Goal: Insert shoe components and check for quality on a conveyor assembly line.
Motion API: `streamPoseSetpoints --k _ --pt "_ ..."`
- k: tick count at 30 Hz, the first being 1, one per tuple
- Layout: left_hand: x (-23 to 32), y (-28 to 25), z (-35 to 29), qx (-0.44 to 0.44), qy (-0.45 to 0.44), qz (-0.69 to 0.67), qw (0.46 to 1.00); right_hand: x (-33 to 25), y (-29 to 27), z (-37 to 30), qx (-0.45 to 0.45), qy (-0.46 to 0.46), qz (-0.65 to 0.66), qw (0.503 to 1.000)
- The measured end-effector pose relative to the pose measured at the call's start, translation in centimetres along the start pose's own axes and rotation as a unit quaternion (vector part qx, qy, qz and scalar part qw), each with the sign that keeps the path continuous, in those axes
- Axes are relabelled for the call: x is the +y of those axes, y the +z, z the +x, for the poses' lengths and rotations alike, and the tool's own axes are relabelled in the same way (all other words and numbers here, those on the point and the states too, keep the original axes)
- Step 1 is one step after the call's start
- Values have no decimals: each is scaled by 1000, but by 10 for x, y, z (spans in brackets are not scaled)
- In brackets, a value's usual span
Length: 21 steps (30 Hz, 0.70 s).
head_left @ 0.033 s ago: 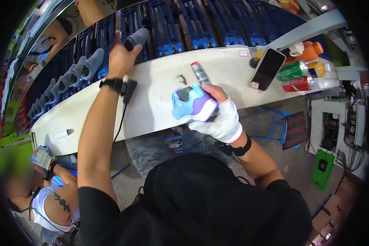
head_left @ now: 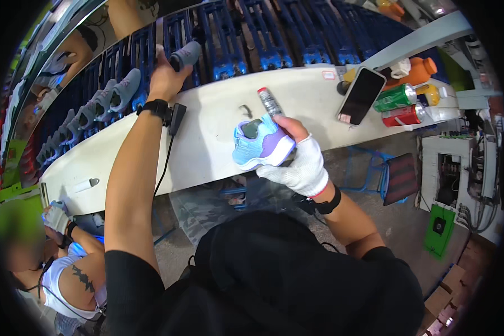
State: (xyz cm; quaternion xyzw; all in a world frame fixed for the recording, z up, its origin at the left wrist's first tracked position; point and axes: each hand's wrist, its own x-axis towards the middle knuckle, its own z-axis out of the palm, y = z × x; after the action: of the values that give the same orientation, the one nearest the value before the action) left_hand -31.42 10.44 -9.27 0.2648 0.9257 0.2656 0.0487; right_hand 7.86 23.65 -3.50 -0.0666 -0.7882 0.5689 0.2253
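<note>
My left hand (head_left: 165, 78) is bare and reaches over the far edge of the table to the blue slatted rack. It grips a grey shoe (head_left: 187, 55) by its near end, the thumb along the right side; some fingers are hidden. In my right hand (head_left: 305, 165), which wears a white glove with bare fingertips, is a small light-blue and purple sneaker (head_left: 257, 141) with a white sole. The sneaker is held over the table, its opening facing up. Just beyond it lies a small clear cylinder with a red end (head_left: 269, 101), beside a small dark scrap (head_left: 245, 110).
More grey shoes (head_left: 125, 89) line the blue rack (head_left: 227, 50) on the left. On the white table (head_left: 207, 120) are a phone (head_left: 361, 96), a green can (head_left: 396, 98), a red can (head_left: 403, 115) and an orange bottle (head_left: 421, 70). A co-worker (head_left: 75, 274) sits at lower left.
The view has shifted very slightly. Both hands keep their holds on the two shoes.
</note>
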Motion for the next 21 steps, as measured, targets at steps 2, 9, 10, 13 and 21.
streamPoseSetpoints --k 2,9,10,13,21 --pt "-31 20 24 0 21 62 998 -3 -1 6 10 -1 -25 1000" --pt "-7 11 2 70 233 78 967 4 -20 14 25 -55 -128 990" --pt "-22 11 -4 75 205 42 975 17 -12 20 8 -60 -71 996" --pt "-3 -7 -25 -22 147 64 987 -3 -15 36 -38 -30 -165 985" --pt "42 32 12 -183 3 39 982 -166 -66 212 173 -611 38 772"
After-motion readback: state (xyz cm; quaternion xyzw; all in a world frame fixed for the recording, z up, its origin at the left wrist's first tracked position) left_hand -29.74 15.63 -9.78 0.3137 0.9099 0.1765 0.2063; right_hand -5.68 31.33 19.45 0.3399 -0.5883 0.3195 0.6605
